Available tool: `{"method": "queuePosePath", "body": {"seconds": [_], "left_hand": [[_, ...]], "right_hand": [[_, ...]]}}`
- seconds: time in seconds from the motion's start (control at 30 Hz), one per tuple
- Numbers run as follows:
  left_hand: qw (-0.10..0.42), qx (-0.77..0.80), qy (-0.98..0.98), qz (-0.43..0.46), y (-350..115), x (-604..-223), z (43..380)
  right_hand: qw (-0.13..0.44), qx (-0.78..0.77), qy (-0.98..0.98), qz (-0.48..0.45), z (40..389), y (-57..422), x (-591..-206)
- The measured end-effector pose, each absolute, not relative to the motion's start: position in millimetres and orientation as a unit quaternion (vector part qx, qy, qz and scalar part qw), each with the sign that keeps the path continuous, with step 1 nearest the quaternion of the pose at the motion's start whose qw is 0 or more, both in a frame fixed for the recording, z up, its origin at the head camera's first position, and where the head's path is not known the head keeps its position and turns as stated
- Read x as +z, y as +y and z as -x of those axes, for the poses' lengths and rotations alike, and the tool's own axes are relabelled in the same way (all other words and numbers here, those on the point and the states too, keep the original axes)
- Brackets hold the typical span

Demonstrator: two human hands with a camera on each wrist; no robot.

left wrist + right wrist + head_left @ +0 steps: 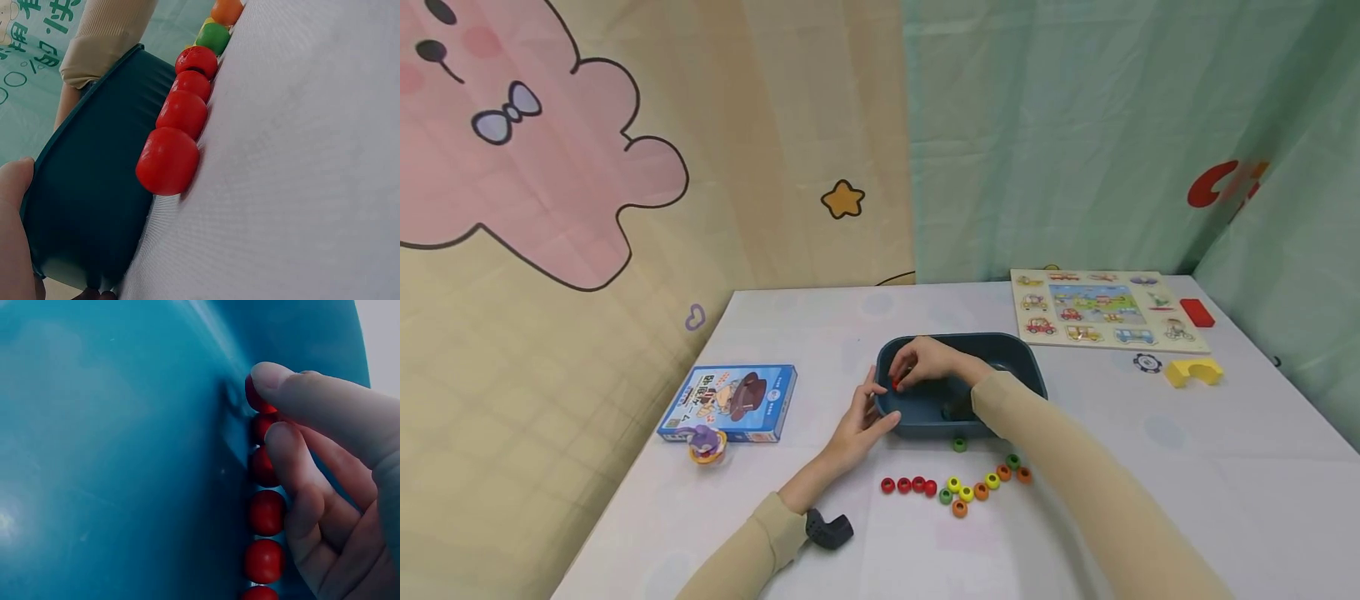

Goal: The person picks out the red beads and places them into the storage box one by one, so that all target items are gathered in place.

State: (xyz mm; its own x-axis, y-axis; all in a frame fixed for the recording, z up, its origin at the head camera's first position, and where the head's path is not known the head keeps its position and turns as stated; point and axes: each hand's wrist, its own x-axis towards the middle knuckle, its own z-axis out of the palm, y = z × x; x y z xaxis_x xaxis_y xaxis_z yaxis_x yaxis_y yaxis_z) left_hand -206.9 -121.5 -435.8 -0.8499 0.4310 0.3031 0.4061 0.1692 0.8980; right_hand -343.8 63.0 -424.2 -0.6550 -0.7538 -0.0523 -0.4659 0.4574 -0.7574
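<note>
Remotely, I see the right hand [927, 360] pinching a red bead [258, 399] in the tub [928, 430]; the left hand [854, 427], grip wide, touches its corner.

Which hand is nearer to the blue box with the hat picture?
Left. The left hand is right of the blue box, holding the left end of the dark tray; the right hand is farther right, inside the tray.

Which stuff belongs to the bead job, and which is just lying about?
Likely the job:
tub, left hand on it
red beads inside, right hand pinching one
loose beads outside

Probably just lying about:
picture box
purple toy
puzzle board
red block
yellow block
patterned disc
</note>
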Motion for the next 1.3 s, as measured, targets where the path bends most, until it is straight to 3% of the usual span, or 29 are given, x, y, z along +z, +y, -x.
{"method": "queuePosePath", "body": {"seconds": [0.33, 0.53, 0.87, 1.1, 1.3], "left_hand": [[0.007, 0.585, 0.761, -0.280, -120.6, -436.2, 207.1], [0.009, 0.584, 0.761, -0.281, -120.3, -435.8, 205.3], [0.009, 0.581, 0.768, -0.269, -120.9, -435.1, 205.9], [0.006, 0.588, 0.761, -0.273, -121.4, -435.5, 207.0], [0.010, 0.588, 0.761, -0.272, -120.6, -435.2, 207.3]], "right_hand": [[0.194, -0.346, 0.839, 0.373, 340.6, 58.3, -420.7], [0.163, -0.390, 0.820, 0.387, 333.3, 64.9, -393.6], [0.150, -0.428, 0.772, 0.446, 279.8, 98.3, -344.0], [0.174, -0.418, 0.737, 0.502, 226.9, 106.8, -369.2], [0.178, -0.437, 0.731, 0.493, 199.8, 108.0, -408.3]]}}
